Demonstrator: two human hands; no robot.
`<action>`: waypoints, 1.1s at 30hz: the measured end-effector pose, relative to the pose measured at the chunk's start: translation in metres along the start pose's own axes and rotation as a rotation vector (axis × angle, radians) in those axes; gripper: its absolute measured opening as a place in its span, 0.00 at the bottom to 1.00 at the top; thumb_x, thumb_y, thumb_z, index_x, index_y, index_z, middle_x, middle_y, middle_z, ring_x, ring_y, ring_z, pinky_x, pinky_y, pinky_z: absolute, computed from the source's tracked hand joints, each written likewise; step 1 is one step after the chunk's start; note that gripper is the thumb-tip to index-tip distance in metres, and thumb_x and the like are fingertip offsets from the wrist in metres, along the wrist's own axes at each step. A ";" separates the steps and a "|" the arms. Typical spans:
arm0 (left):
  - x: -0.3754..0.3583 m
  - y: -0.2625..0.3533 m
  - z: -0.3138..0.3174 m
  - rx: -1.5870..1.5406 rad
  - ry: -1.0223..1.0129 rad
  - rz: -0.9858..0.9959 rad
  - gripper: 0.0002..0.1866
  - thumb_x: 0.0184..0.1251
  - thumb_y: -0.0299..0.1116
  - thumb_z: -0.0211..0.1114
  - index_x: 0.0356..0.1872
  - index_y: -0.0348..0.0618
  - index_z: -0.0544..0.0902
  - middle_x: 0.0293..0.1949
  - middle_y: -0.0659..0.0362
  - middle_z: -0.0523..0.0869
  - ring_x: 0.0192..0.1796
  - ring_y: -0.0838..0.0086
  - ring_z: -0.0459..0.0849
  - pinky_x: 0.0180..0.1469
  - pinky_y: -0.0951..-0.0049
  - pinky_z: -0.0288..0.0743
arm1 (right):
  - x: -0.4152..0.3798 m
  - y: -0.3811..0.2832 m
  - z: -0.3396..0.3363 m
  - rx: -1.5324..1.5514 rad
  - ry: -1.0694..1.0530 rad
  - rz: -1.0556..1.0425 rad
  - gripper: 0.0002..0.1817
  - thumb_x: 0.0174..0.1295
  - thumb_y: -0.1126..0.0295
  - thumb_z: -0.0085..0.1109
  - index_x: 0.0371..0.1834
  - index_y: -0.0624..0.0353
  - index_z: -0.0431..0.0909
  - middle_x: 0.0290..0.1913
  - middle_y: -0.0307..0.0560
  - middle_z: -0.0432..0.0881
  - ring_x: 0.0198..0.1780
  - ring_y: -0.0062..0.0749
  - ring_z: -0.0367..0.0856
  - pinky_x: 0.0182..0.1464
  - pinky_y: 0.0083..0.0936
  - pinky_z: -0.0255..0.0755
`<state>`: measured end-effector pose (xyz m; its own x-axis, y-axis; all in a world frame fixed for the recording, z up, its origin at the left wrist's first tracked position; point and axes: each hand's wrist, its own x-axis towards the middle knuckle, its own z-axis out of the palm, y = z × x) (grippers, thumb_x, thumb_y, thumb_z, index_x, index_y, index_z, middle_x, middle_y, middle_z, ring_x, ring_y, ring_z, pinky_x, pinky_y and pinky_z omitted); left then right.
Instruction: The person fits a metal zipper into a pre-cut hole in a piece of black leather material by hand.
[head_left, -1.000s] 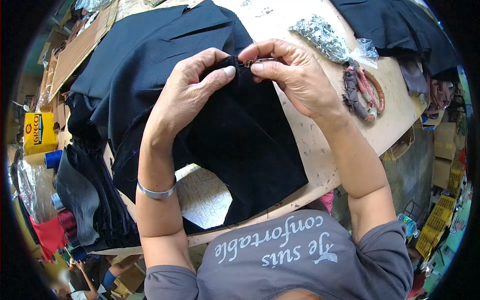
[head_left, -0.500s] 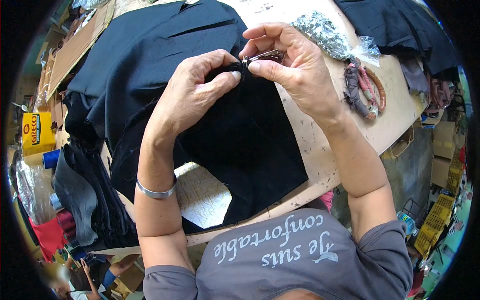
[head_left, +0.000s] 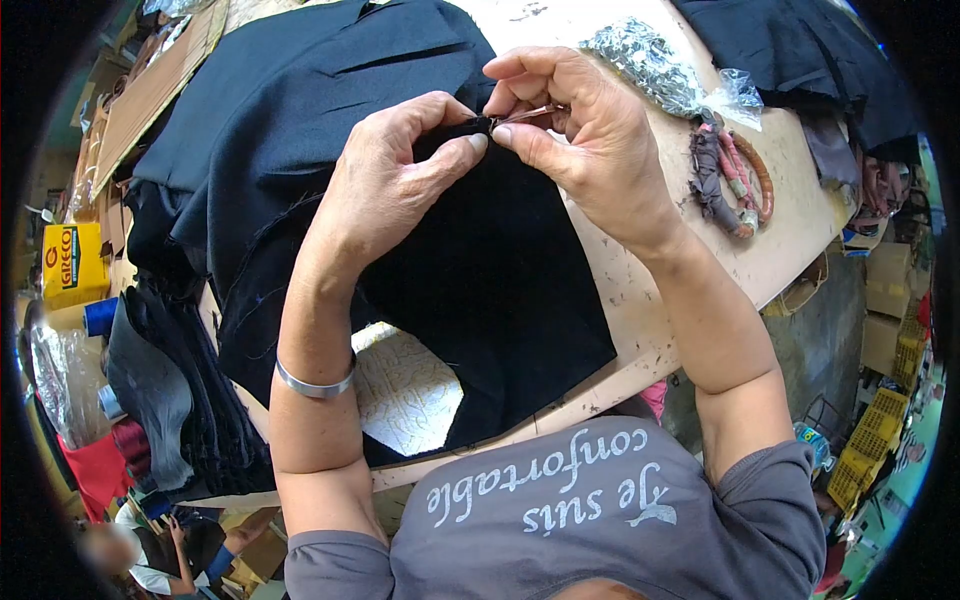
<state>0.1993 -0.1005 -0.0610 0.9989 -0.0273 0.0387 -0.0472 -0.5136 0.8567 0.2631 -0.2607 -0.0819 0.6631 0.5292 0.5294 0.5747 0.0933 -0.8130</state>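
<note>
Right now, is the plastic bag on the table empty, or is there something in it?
Not empty: silvery pieces bulge through the wide part of the clear bag.

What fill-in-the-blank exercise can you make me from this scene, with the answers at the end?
The slim metal tool above the dark cloth is in the ____ hand.
The silver bracelet is on the ____ arm.
The box marked GRECO is mostly ____.
The shirt reads "Je suis ____".
Missing words: right, left, yellow, confortable.
</note>
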 end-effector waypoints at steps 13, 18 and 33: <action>0.001 0.004 0.000 -0.253 0.226 0.234 0.14 0.50 0.18 0.61 0.40 0.41 0.75 0.34 0.59 0.79 0.39 0.77 0.77 0.45 0.80 0.72 | 0.013 0.009 -0.023 0.323 0.012 0.244 0.14 0.57 0.76 0.46 0.48 0.63 0.69 0.40 0.47 0.77 0.38 0.23 0.76 0.45 0.18 0.71; -0.003 0.009 -0.025 -0.372 0.229 0.347 0.14 0.51 0.18 0.61 0.40 0.40 0.76 0.32 0.59 0.79 0.37 0.78 0.79 0.45 0.82 0.73 | 0.010 0.028 -0.035 -0.167 -0.025 0.307 0.11 0.59 0.68 0.48 0.41 0.58 0.76 0.34 0.42 0.79 0.36 0.22 0.76 0.42 0.17 0.70; -0.010 0.014 -0.041 -0.327 0.331 0.335 0.13 0.51 0.21 0.62 0.40 0.41 0.78 0.32 0.58 0.79 0.37 0.78 0.80 0.46 0.82 0.72 | 0.005 0.026 -0.002 -0.794 -0.208 0.169 0.06 0.51 0.68 0.53 0.30 0.56 0.76 0.33 0.47 0.76 0.39 0.38 0.76 0.44 0.30 0.69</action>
<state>0.1886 -0.0722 -0.0284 0.8798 0.1541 0.4497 -0.4107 -0.2299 0.8823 0.2821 -0.2572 -0.1005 0.7130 0.6351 0.2971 0.6945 -0.5815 -0.4237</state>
